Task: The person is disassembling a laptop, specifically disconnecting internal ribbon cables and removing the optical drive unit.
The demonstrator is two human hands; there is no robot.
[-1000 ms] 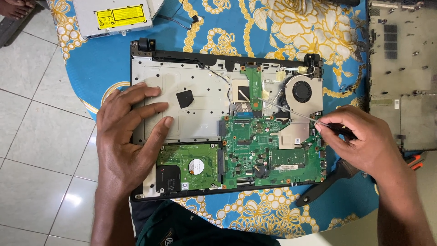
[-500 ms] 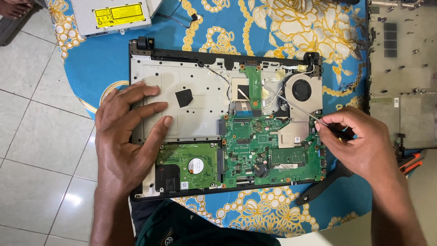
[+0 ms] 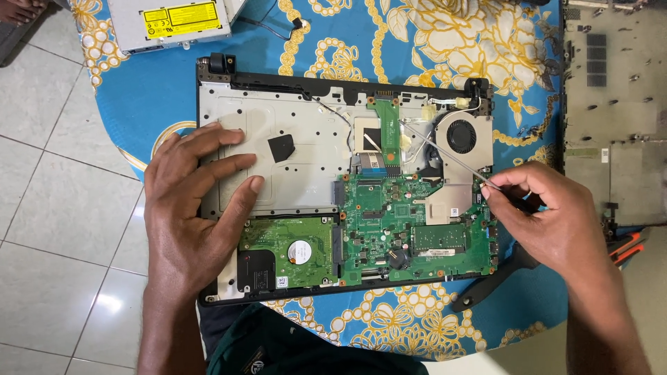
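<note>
Opened black laptop base (image 3: 292, 149) lies mid-frame on the blue floral-cloth surface (image 3: 160, 90). Left hand (image 3: 191, 208) is spread flat on its grey metal plate. Right hand (image 3: 549, 215) pinches a thin metal screwdriver (image 3: 445, 154), tip near the fan (image 3: 462, 135). Risk: the tip slips w/ side pressure and scratches the green circuit board (image 3: 410, 229).

My opened laptop (image 3: 299, 173) lies flat, its green circuit board (image 3: 410, 229), hard drive (image 3: 295, 250) and round fan (image 3: 462, 135) exposed. My screwdriver (image 3: 445, 156) has a thin metal shaft, slanted over the board beside the fan.
</note>
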